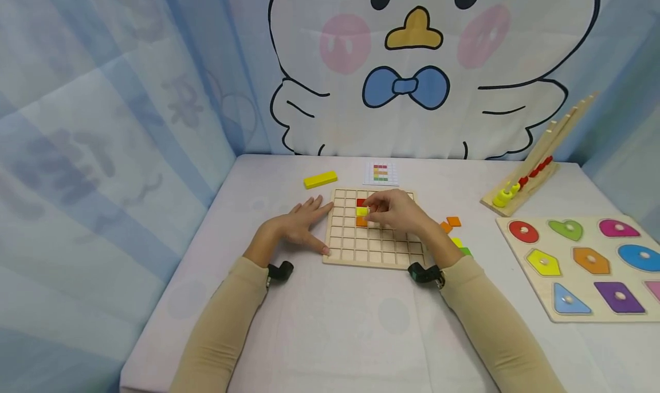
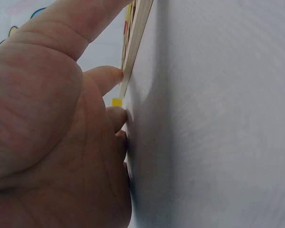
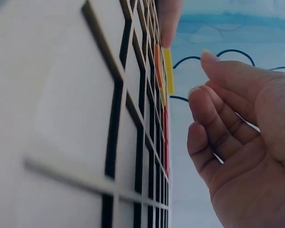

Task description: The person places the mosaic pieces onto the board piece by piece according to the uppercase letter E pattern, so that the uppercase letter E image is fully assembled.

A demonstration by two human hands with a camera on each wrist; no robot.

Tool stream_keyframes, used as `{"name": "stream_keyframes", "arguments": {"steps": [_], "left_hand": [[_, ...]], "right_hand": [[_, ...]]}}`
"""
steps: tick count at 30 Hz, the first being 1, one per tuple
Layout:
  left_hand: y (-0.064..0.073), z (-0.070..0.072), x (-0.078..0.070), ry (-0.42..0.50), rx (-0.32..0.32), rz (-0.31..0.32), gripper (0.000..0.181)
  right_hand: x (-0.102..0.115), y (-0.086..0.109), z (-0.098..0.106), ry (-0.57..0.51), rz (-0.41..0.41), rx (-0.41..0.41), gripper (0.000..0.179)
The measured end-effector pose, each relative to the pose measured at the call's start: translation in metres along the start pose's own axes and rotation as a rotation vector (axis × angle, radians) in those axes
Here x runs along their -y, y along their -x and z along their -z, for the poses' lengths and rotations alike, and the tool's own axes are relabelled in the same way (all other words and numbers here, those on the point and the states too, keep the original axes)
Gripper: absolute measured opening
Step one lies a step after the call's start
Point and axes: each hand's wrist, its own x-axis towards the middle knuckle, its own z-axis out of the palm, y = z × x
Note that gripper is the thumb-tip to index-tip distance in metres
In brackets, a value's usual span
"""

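Head: left hand [image 1: 298,223] touches edge of grid board [image 1: 374,251].

- Wooden grid board [image 1: 375,257]: pale, shallow square cells, lying flat on the white-covered table.
- Red tile [image 1: 360,202]: in the board's far half, partly hidden.
- Yellow tile [image 1: 362,212]: just nearer the viewer.
- Orange tile [image 1: 361,221]: nearer again, completing a short column.

right hand [image 1: 394,211] partly hides grid [image 1: 363,246]

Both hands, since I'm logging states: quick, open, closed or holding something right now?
Left hand: open, fingers spread, touching the wooden grid board.
Right hand: open, fingers loosely curled above the board, nothing visibly held.
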Motion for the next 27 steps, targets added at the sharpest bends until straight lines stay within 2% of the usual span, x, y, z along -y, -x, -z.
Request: {"name": "stream_keyframes", "arguments": {"steps": [8,20,27], "left_hand": [[0.002,0.001,0.0,0.016,-0.005,-0.005,0.124],[0.001,0.002,0.0,0.009,0.0,-0.001,0.125],[0.001,0.001,0.001,0.011,0.006,0.007,0.126]], "right_hand": [[-0.001,0.011,0.017,0.025,-0.036,-0.036,0.034],[-0.015,0.027,0.04,0.088,-0.072,-0.063,0.035],[-0.024,0.039,0.062,0.099,-0.111,-0.071,0.036]]}}
